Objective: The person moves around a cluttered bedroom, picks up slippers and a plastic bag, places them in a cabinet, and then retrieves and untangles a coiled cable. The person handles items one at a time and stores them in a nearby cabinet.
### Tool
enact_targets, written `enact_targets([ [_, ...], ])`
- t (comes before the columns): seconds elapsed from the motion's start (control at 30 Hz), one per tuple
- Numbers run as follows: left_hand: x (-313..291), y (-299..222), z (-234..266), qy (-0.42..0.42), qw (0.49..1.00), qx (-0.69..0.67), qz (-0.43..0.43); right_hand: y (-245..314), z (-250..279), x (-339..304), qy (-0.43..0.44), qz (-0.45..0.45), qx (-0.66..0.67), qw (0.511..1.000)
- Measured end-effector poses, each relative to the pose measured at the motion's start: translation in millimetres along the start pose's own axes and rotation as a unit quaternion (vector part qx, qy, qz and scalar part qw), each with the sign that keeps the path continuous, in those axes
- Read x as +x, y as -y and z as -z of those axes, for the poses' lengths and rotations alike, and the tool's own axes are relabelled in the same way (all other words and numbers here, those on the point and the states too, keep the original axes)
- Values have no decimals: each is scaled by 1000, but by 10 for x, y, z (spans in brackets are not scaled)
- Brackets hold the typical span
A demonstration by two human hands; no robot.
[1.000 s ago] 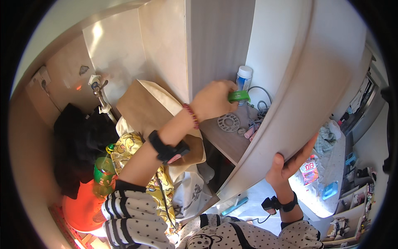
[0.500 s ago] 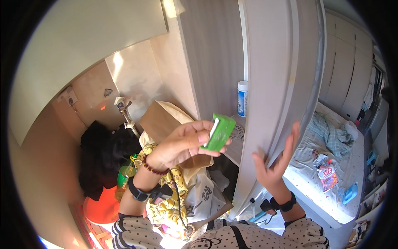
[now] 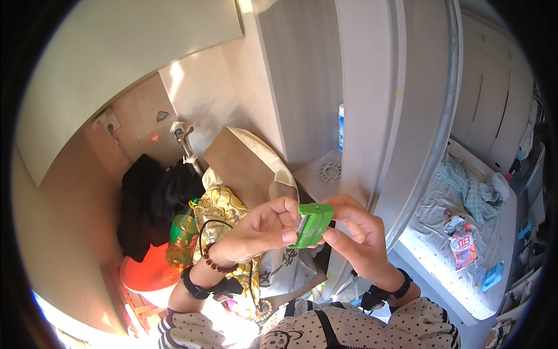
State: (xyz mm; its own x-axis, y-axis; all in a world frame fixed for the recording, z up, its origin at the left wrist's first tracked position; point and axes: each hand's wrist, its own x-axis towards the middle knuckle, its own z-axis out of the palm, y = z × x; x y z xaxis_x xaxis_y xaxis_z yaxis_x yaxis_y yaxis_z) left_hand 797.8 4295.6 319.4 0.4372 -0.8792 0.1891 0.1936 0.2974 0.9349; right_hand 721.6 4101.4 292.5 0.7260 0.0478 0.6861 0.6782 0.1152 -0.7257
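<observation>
The right hand, raised open beside the panel half a second ago, has come to the right edge of the green packet, clamped in the left hand in front of the white bag. Whether the right has gripped, I cannot tell. A loose fingertip pinch could drop it among the bags.
</observation>
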Motion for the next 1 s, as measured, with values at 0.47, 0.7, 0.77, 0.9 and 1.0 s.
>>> enact_targets([
  [0.47, -409, 533, -15, 44, 984, -153, -82, -4, 126, -201, 28, 30, -71, 997],
  [0.7, -946, 997, -182, -19, 936, -285, -204, -240, 106, -308, 54, -25, -2, 998],
  [0.77, -1127, 1002, -318, -82, 942, -243, -215, -342, 26, -327, 85, -46, 18, 995],
  [0.9, -1440, 951, -672, -346, 918, 17, -192, -506, -229, -337, 189, -30, 21, 981],
  [1.0, -1633, 951, -856, -443, 864, 112, -214, -573, -434, -318, 254, -64, 37, 964],
])
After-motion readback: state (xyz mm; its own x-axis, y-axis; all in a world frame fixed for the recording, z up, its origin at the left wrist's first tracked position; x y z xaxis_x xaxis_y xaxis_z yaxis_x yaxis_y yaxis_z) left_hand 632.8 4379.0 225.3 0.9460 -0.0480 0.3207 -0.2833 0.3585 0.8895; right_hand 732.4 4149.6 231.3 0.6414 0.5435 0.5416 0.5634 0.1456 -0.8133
